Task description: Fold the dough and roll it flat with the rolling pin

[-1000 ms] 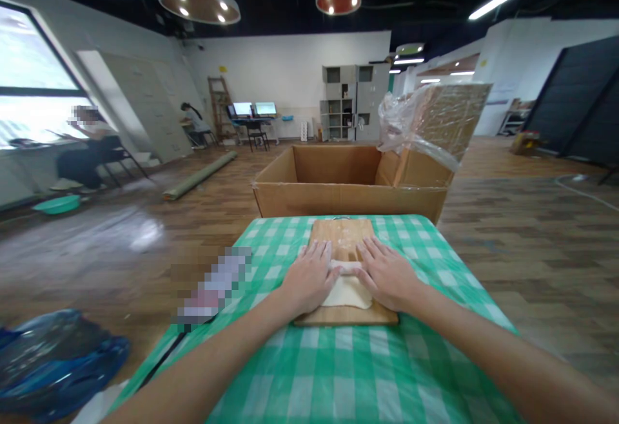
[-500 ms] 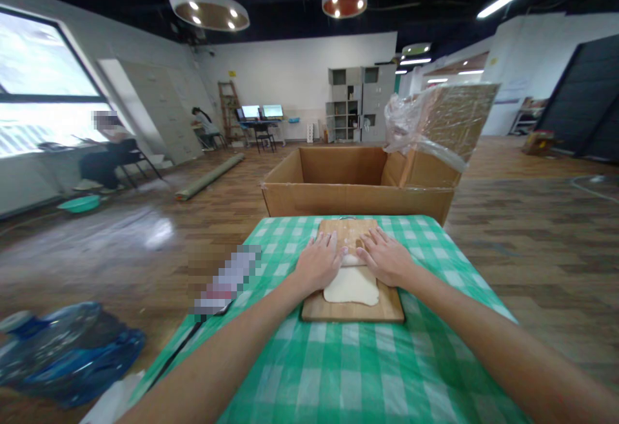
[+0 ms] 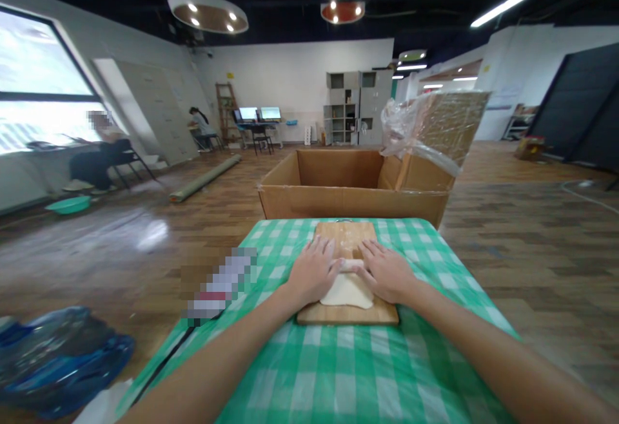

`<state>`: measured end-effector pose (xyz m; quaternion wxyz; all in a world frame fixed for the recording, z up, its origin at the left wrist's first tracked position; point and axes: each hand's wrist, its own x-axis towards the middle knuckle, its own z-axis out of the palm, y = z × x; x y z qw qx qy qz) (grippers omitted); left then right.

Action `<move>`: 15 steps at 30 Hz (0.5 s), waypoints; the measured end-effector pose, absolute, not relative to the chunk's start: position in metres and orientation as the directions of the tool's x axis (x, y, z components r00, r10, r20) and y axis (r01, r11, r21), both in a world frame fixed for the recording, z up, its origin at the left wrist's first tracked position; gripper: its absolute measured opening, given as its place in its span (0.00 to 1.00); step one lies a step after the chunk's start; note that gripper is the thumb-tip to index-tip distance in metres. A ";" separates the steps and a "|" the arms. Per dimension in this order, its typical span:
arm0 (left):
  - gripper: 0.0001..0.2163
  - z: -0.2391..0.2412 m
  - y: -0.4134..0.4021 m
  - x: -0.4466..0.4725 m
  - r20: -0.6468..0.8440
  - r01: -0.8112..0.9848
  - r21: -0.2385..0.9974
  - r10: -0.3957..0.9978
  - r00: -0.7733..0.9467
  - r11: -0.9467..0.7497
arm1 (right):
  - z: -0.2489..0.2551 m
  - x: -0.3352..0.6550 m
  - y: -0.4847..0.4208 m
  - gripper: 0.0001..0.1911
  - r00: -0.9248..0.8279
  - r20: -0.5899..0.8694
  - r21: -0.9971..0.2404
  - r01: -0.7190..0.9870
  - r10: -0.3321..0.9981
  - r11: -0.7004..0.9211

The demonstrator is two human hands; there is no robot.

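Observation:
On a wooden board (image 3: pixel 345 233), a flat sheet of pale dough (image 3: pixel 347 294) lies near me. Across its far end runs a whitish roll (image 3: pixel 352 265). I cannot tell whether this is rolled-up dough or a floured rolling pin, since my hands cover its ends. My left hand (image 3: pixel 314 269) rests flat over the roll's left end, fingers stretched forward and thumb turned inward. Over the right end lies my right hand (image 3: pixel 387 270), its fingers also extended and its thumb by the dough. Both hands are open, with palms down.
A green-and-white checked cloth (image 3: pixel 290 372) covers the table. A blurred-out device (image 3: pixel 220 289) with a black cord lies at its left edge. Beyond the table stands a large cardboard box (image 3: pixel 353 202). A blue water bottle (image 3: pixel 68 359) is on the floor at left; two people sit farther back.
Both hands and the whitish roll have shifted slightly toward me over the dough. Less of the flat sheet shows. The whole view has also moved a little.

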<state>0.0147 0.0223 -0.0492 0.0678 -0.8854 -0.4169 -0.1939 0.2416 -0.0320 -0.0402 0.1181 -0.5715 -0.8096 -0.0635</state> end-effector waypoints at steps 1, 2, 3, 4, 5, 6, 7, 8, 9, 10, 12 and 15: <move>0.25 -0.050 0.021 0.012 0.425 0.752 0.100 0.712 0.559 -0.651 | -0.041 0.241 -0.037 0.35 -0.324 0.263 -0.041 0.937 0.909 0.346; 0.25 -0.051 0.021 0.009 0.453 0.736 0.177 0.718 0.529 -0.654 | -0.041 0.241 -0.041 0.34 -0.328 0.262 -0.048 0.935 0.908 0.351; 0.24 -0.051 0.022 0.005 0.484 0.715 0.272 0.734 0.477 -0.644 | -0.042 0.240 -0.045 0.31 -0.325 0.259 -0.054 0.935 0.909 0.350; 0.23 -0.050 0.023 0.001 0.513 0.688 0.373 0.756 0.406 -0.622 | -0.042 0.239 -0.047 0.28 -0.310 0.253 -0.061 0.940 0.917 0.334; 0.22 -0.048 0.024 -0.003 0.535 0.655 0.464 0.778 0.329 -0.596 | -0.042 0.237 -0.047 0.26 -0.278 0.241 -0.070 0.951 0.930 0.302; 0.20 -0.046 0.025 -0.007 0.550 0.624 0.531 0.793 0.261 -0.574 | -0.041 0.236 -0.046 0.23 -0.235 0.224 -0.080 0.963 0.946 0.258; 0.19 -0.044 0.026 -0.011 0.562 0.603 0.567 0.799 0.216 -0.562 | -0.041 0.234 -0.045 0.21 -0.183 0.203 -0.090 0.975 0.962 0.204; 0.18 -0.042 0.025 -0.014 0.570 0.593 0.576 0.797 0.201 -0.562 | -0.042 0.234 -0.042 0.18 -0.129 0.185 -0.100 0.984 0.974 0.150; 0.17 -0.039 0.025 -0.017 0.573 0.593 0.567 0.791 0.215 -0.572 | -0.042 0.234 -0.040 0.16 -0.083 0.173 -0.108 0.989 0.982 0.102; 0.16 -0.037 0.024 -0.019 0.566 0.595 0.551 0.786 0.249 -0.585 | -0.043 0.236 -0.037 0.15 -0.047 0.171 -0.113 0.991 0.984 0.067; 0.14 -0.034 0.021 -0.020 0.525 0.600 0.520 0.782 0.337 -0.608 | -0.045 0.245 -0.031 0.14 0.002 0.208 -0.123 0.992 0.978 0.024; 0.15 -0.035 0.016 -0.018 0.439 0.610 0.488 0.779 0.447 -0.625 | -0.048 0.266 -0.025 0.14 0.047 0.316 -0.180 0.984 0.948 0.011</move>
